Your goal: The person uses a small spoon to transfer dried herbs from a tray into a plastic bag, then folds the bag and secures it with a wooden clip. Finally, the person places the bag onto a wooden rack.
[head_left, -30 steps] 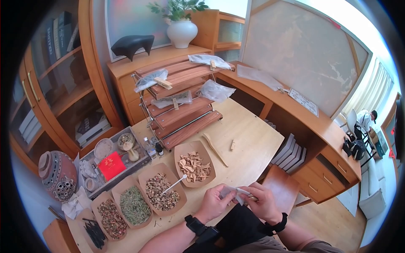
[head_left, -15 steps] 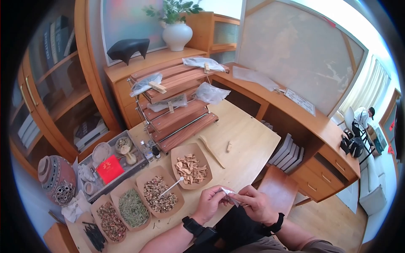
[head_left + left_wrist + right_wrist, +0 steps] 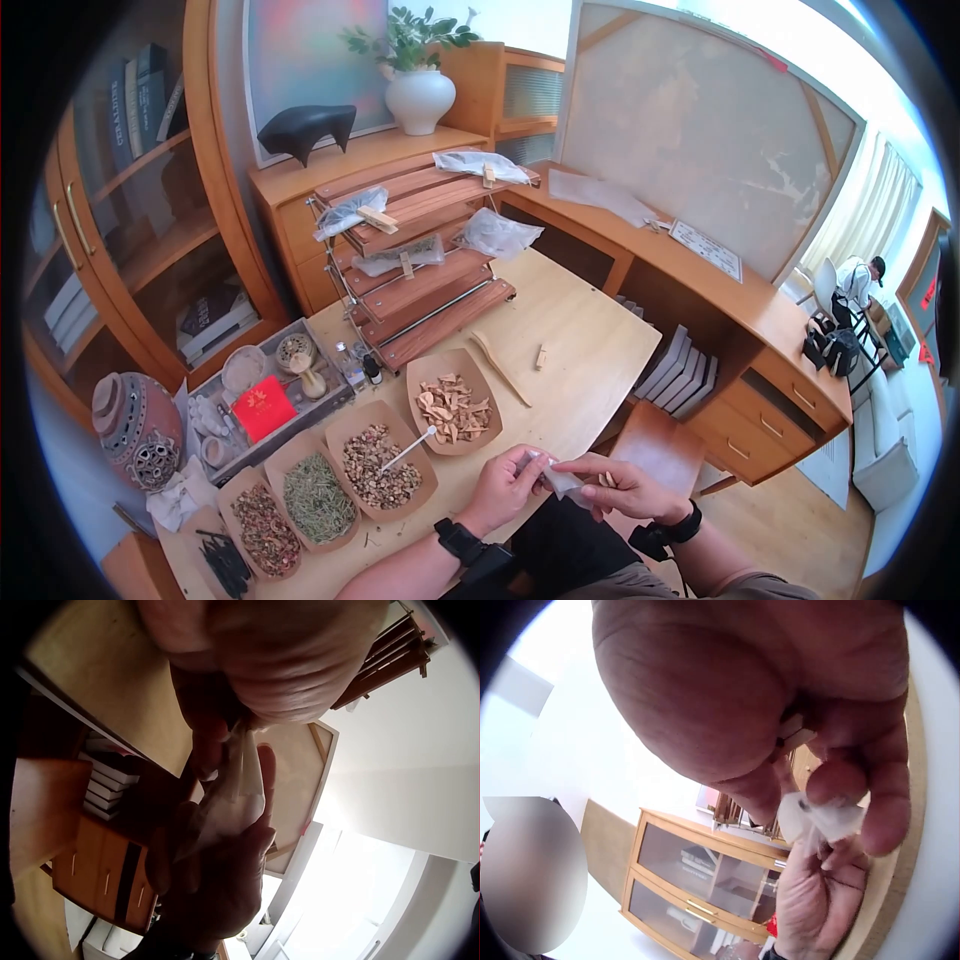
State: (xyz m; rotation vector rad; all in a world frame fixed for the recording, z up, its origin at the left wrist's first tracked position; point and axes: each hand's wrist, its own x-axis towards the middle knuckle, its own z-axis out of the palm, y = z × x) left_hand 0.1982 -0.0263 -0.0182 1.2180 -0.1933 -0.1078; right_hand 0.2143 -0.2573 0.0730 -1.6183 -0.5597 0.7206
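Observation:
In the head view my left hand pinches the gathered part of a small whitish, see-through bag near the table's front edge. My right hand is close on its other side, index finger reaching to the bag and other fingers bent beneath it. A small pale wooden clothespin sits tucked in the right hand, partly hidden by thumb and fingers. The left wrist view shows the bag creased and narrowing toward the left fingertips. What it contains is hidden.
Paper trays hold wood-like chips, brown pieces, green herbs and reddish dried bits. A white spoon lies across one. Behind stands a wooden tiered rack with clipped bags. A clothespin and wooden tongs lie on the table.
My right hand has shifted slightly right, and its fingers have spread, with the index finger now extended to the bag. The left hand keeps its pinch; more of the bag shows.

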